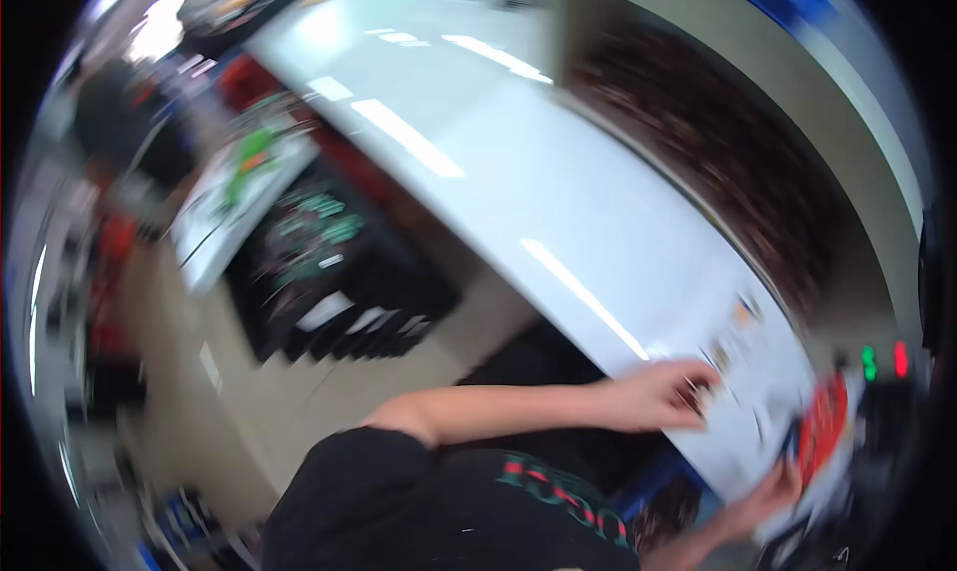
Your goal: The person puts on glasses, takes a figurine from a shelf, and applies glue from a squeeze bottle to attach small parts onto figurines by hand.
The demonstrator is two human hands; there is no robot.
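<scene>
The whole view is smeared by motion. My left hand is over the near edge of the white table, its fingers curled together. A small pale thing shows at its fingertips, too blurred to name. At the lower right, my right hand is closed at the lower edge of a red, flat-looking object with pale marks. Its fingertips are partly hidden there. Several small blurred pieces lie on the table beyond my left hand.
A dark stack of trays with green pieces stands left of the table. A side table holds a green item. Another person is at the far left. Red and green lit digits show at the right.
</scene>
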